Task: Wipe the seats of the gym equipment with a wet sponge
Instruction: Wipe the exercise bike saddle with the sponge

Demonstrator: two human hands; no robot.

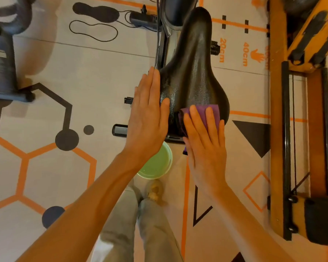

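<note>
A black bike saddle (192,72) fills the upper middle of the view, its surface glistening wet. My right hand (204,140) lies flat with straight fingers on a purple cloth (206,110), pressing it onto the saddle's rear right part. My left hand (150,110) rests flat against the saddle's left edge, fingers straight, thumb on the saddle top. It holds nothing.
A pale green bowl of water (157,163) stands on the floor under my left wrist, beside my feet. A wooden rowing machine (295,129) with a black seat (322,220) runs along the right. Another bike's grey base (6,72) stands at far left. A pedal (119,130) sticks out below the saddle.
</note>
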